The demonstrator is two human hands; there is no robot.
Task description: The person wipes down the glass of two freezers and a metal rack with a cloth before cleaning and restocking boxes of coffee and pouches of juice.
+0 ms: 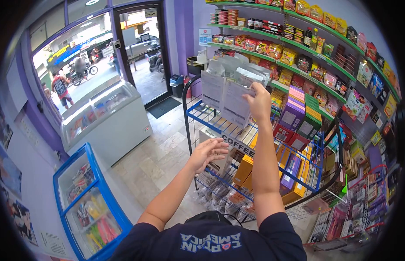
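Note:
My right hand (260,103) is raised over the rack's top shelf, its fingers closed on the upper edge of a clear-and-silvery plastic pack (245,75). Beside it stand more clear packs with pale, label-like fronts; one white printed front (235,103) hangs just below my fingers. My left hand (207,153) hovers in front of the rack with fingers loosely spread and nothing in them. It is nearest the COFFEE sign (238,145) on the shelf edge. What lies inside the held pack cannot be made out.
The blue wire rack (203,116) also carries purple boxes (294,108) and yellow boxes (243,169). Green-edged wall shelves (250,30) hold noodle packs. A white chest freezer (124,126) and a blue-rimmed freezer (97,172) stand left. People are visible outside, beyond the glass.

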